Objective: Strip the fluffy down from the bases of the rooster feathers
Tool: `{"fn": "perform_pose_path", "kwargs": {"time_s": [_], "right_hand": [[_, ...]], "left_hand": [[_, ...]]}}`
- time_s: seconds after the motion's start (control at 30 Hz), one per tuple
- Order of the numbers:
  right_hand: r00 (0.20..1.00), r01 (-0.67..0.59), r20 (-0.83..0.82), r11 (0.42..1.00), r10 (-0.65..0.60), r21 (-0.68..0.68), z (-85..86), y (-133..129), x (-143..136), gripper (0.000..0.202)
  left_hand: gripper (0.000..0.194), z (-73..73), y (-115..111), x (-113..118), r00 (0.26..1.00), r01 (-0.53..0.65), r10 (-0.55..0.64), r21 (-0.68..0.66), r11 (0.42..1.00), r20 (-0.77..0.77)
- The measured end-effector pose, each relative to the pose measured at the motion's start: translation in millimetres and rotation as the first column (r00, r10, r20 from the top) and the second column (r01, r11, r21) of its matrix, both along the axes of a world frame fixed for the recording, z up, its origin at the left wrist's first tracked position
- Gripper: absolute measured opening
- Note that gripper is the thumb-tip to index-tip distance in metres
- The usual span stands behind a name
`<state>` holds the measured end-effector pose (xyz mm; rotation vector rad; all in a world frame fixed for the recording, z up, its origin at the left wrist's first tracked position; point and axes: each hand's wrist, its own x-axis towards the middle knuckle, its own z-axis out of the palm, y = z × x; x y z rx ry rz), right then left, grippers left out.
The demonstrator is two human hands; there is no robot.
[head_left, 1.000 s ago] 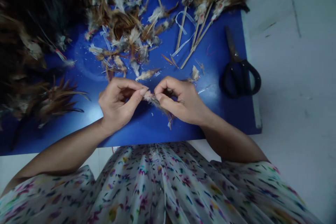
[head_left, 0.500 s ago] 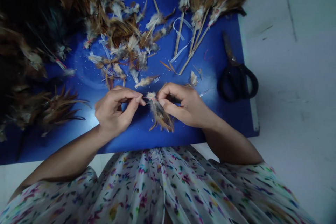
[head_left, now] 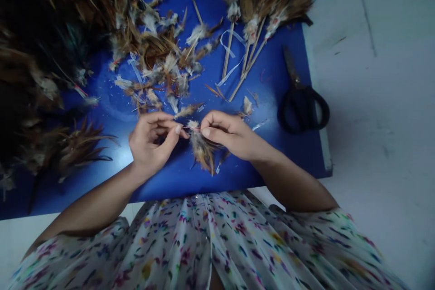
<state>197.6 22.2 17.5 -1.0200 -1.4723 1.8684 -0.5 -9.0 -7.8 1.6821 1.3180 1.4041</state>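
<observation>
Head view: left grip (head_left: 181, 129) and right grip (head_left: 203, 130) pinch red thread (head_left: 195, 128) (rather thin) at a feather bundle (head_left: 202, 148).

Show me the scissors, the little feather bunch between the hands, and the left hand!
Scissors (head_left: 297, 81): head view, on the pivot between blades and handles.
Little feather bunch (head_left: 203, 148): head view, on the middle of its brown feathers.
Left hand (head_left: 149, 146): head view, on the middle of the hand.

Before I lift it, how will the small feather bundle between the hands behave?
The feather bundle is probably light, being thin feathers. Its tips spread loosely, so they may bend easily. Red thread crosses its fluffy end, which may hold firmer.
</observation>
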Motion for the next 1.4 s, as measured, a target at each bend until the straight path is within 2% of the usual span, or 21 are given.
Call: {"fn": "perform_pose_path", "kwargs": {"time_s": [0.1,0.27,0.37,0.43,0.53,0.63,0.7,0.9,1.1,1.27,1.4], "right_hand": [[0.999,0.009,-0.044,0.996,-0.013,-0.088,-4.7,-2,-3,0.019],[0.989,-0.096,-0.135,0.97,0.067,-0.223,-8.5,-5,-5,0.036],[0.988,-0.057,-0.154,0.965,0.018,-0.256,-8.6,-4,-4,0.036],[0.988,-0.019,-0.151,0.963,-0.023,-0.268,-7.8,-3,-3,0.033],[0.988,-0.003,-0.15,0.962,-0.039,-0.272,-5.5,0,0,0.034],[0.989,-0.019,-0.149,0.963,-0.022,-0.27,-3.7,2,1,0.034],[0.988,-0.037,-0.153,0.963,-0.004,-0.266,-3.4,3,1,0.032],[0.986,-0.065,-0.167,0.957,0.018,-0.282,-4.1,4,1,0.032],[0.991,-0.056,-0.134,0.956,0.017,-0.29,0.2,2,2,0.034],[0.997,0.011,-0.07,0.956,-0.034,-0.294,1.3,3,1,0.039],[0.977,0.2,-0.023,0.945,-0.213,-0.26,-3.7,9,-1,0.037]], "left_hand": [[0.026,3.0,1,2,0.998,0.012,-0.01,-0.026,1.0,0.056],[0.027,3.1,2,3,0.995,-0.012,0.017,-0.056,0.998,0.097],[0.025,-2.3,3,-2,0.998,-0.023,0.028,-0.079,0.997,0.057],[0.024,-5.5,6,-8,1.0,0.013,-0.013,-0.076,0.997,-0.006],[0.025,-6.0,11,-19,0.977,0.109,-0.107,0.003,0.994,-0.186],[0.027,-3.5,18,-25,0.908,0.217,-0.159,0.11,0.97,-0.388],[0.024,-3.3,21,-25,0.867,0.266,-0.168,0.15,0.952,-0.469],[0.018,-10.9,22,-25,0.837,0.299,-0.152,0.206,0.932,-0.526],[0.017,-11.0,22,-22,0.807,0.37,-0.075,0.402,0.837,-0.586],[0.013,-10.3,22,-18,0.811,0.365,-0.074,0.403,0.839,-0.58],[0.019,5.7,19,-20,0.818,0.257,-0.022,0.331,0.908,-0.575]]}}
